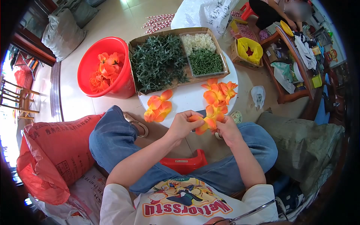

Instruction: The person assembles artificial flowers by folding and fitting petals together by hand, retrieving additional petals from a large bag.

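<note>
Both hands meet over my lap at the near edge of a round white table (183, 94). Between them is an orange and yellow artificial flower (205, 123). My left hand (184, 125) pinches its left side with thumb and fingers. On the right side, my right hand (228, 129) grips the petals. Just beyond lie loose orange petal pieces (217, 93) on the table, and another group of petals (158, 107) lies to the left. A cardboard tray (161, 90) holds dark green leaf pieces (157, 56) and a clear box with white pieces (198, 42) and green stem pieces (205, 62).
A red tub (125, 80) of orange flowers stands left of the table. Red sacks (67, 146) and a grey-green sack (300, 138) flank my legs. A white bag (202, 17) and pink-white sticks (159, 22) lie behind. Another person (270, 13) sits at the back right by a wooden table (292, 63).
</note>
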Demonstrator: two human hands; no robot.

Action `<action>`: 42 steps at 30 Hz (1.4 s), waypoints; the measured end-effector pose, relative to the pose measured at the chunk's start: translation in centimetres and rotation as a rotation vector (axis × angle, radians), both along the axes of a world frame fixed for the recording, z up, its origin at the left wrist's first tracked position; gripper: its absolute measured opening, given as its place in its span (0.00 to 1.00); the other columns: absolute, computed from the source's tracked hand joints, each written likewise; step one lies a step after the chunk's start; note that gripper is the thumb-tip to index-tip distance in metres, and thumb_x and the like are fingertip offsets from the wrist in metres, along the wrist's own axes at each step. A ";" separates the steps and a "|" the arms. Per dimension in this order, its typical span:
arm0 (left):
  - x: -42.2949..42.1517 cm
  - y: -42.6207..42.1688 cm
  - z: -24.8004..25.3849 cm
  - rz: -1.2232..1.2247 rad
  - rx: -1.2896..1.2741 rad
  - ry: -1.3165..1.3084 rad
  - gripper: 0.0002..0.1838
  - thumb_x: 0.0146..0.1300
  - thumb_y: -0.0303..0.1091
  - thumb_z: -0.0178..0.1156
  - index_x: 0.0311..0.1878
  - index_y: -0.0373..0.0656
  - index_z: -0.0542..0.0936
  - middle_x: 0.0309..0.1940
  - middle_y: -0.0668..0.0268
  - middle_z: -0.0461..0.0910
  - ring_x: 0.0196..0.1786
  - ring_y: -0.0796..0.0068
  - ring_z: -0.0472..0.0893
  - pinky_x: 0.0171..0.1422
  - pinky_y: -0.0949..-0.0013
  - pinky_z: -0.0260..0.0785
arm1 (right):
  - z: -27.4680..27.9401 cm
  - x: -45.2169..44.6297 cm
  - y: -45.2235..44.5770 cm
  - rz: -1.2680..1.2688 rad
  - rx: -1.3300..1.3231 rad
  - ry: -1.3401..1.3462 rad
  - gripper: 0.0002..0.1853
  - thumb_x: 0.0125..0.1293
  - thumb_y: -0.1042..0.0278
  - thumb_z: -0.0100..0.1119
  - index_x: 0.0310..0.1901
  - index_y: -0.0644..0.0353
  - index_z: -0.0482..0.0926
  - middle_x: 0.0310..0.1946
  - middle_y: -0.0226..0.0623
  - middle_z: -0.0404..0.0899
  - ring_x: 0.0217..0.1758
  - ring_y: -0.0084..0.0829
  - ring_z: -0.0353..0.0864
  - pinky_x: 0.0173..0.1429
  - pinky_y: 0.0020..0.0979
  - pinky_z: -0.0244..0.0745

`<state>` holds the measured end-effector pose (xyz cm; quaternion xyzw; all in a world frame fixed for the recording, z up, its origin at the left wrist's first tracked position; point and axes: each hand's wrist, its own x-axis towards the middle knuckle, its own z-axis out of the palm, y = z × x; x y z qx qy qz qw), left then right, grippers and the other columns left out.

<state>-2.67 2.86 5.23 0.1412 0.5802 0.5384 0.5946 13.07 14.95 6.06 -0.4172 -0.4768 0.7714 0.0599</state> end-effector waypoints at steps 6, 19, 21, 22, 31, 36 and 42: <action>0.2 0.2 -0.8 -0.018 -0.011 0.025 0.10 0.60 0.26 0.65 0.44 0.37 0.79 0.38 0.63 0.82 0.40 0.78 0.82 0.48 0.74 0.76 | -0.2 -0.3 -0.1 0.009 0.088 -0.053 0.10 0.61 0.68 0.64 0.42 0.62 0.79 0.29 0.29 0.80 0.25 0.16 0.76 0.26 0.17 0.65; 0.5 0.3 -0.4 -0.014 -0.018 -0.015 0.09 0.63 0.32 0.64 0.42 0.36 0.82 0.31 0.67 0.82 0.32 0.84 0.77 0.39 0.79 0.70 | -0.1 -0.3 -0.2 -0.020 0.080 -0.049 0.09 0.58 0.70 0.66 0.39 0.62 0.79 0.31 0.29 0.80 0.28 0.19 0.77 0.29 0.20 0.69; 0.6 0.3 -0.2 -0.008 -0.032 -0.025 0.10 0.64 0.33 0.63 0.41 0.35 0.82 0.31 0.67 0.82 0.32 0.84 0.77 0.39 0.78 0.70 | -0.7 -0.2 0.0 -0.017 0.075 -0.041 0.09 0.58 0.71 0.65 0.39 0.62 0.79 0.32 0.30 0.80 0.30 0.20 0.77 0.33 0.22 0.71; 0.6 0.3 -0.3 -0.002 -0.029 -0.032 0.10 0.64 0.33 0.63 0.41 0.35 0.82 0.31 0.67 0.82 0.32 0.84 0.77 0.39 0.78 0.70 | -1.0 -0.1 0.1 -0.015 0.069 -0.039 0.09 0.58 0.71 0.65 0.39 0.63 0.79 0.32 0.30 0.80 0.30 0.20 0.78 0.34 0.23 0.72; 0.6 0.6 -2.5 -0.006 -0.031 -0.028 0.09 0.64 0.33 0.62 0.41 0.38 0.81 0.31 0.68 0.82 0.32 0.84 0.77 0.38 0.78 0.68 | -2.4 -0.1 0.2 -0.009 0.027 -0.068 0.08 0.59 0.71 0.65 0.39 0.61 0.79 0.31 0.29 0.80 0.31 0.20 0.78 0.34 0.23 0.73; 0.7 0.9 -3.9 -0.019 0.040 -0.012 0.06 0.66 0.31 0.60 0.42 0.39 0.78 0.35 0.69 0.80 0.37 0.82 0.79 0.44 0.75 0.73 | -2.7 0.0 0.2 -0.005 0.020 -0.068 0.08 0.60 0.71 0.64 0.40 0.61 0.79 0.31 0.29 0.80 0.31 0.20 0.79 0.34 0.23 0.73; 0.5 1.3 -3.8 -0.053 -0.003 -0.096 0.07 0.66 0.32 0.61 0.44 0.42 0.77 0.37 0.71 0.79 0.39 0.83 0.78 0.46 0.75 0.72 | -2.5 0.0 0.0 -0.021 0.048 -0.080 0.08 0.60 0.71 0.64 0.40 0.61 0.79 0.32 0.30 0.81 0.31 0.21 0.80 0.35 0.23 0.74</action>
